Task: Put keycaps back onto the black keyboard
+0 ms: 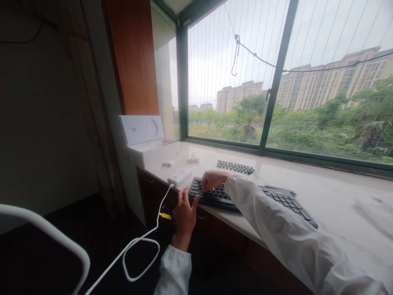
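With the black keyboard [242, 196] overhanging the sill's [322, 196] front edge, the left hand [183, 215] steadied its near-left corner, fingers loosely spread, while the right hand [211, 179] curled over the keys, so a hard pull risked tipping it off.

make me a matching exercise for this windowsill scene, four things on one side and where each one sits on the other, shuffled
Things:
1. black keyboard
2. white box
3. loose keycaps
4. white cable

Places:
A. hanging off the sill edge in a loop toward the floor
B. at the far left end of the sill, lid standing open
C. in rows behind the keyboard, nearer the window
D. at the front edge of the sill, under the right hand, with the left hand at its left end

Pairs: 1-D, 2-B, 3-C, 4-A
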Motion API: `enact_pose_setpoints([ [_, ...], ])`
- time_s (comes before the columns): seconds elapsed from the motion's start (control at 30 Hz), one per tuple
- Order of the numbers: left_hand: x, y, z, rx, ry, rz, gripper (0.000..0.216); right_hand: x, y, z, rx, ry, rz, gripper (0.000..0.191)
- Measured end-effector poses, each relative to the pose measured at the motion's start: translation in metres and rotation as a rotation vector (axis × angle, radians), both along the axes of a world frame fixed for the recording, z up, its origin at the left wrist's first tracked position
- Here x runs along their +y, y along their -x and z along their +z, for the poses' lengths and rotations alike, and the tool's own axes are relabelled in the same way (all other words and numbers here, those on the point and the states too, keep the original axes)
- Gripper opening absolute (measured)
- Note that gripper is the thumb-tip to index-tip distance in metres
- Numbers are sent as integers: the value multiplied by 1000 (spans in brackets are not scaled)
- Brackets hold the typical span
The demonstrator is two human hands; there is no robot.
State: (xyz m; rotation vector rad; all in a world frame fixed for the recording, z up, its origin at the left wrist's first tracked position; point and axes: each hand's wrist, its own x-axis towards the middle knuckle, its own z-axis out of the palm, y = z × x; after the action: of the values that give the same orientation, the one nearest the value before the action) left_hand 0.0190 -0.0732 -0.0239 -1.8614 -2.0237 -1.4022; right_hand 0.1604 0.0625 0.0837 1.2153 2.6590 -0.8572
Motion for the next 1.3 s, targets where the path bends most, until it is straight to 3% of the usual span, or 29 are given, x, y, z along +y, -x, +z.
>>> enact_pose_setpoints([
  [0.73,3,0,-3,-66,11,-48,55,-11,-19,3,93,-164,-42,32],
  [0.9,7,8,0,-80,-7,-63,50,17,-61,20,228,-333,-259,36],
  [0.97,12,14,7,-109,-41,-57,45,35,-82,26,185,-459,-369,31],
  [1.07,23,21,22,-187,-146,-83,39,61,-108,29,70,-521,-459,30],
  [1.2,47,28,34,-326,-161,-278,41,87,-122,28,-68,-548,-538,27],
  [1.3,70,30,31,-423,-144,-383,46,104,-119,26,-180,-598,-620,26],
])
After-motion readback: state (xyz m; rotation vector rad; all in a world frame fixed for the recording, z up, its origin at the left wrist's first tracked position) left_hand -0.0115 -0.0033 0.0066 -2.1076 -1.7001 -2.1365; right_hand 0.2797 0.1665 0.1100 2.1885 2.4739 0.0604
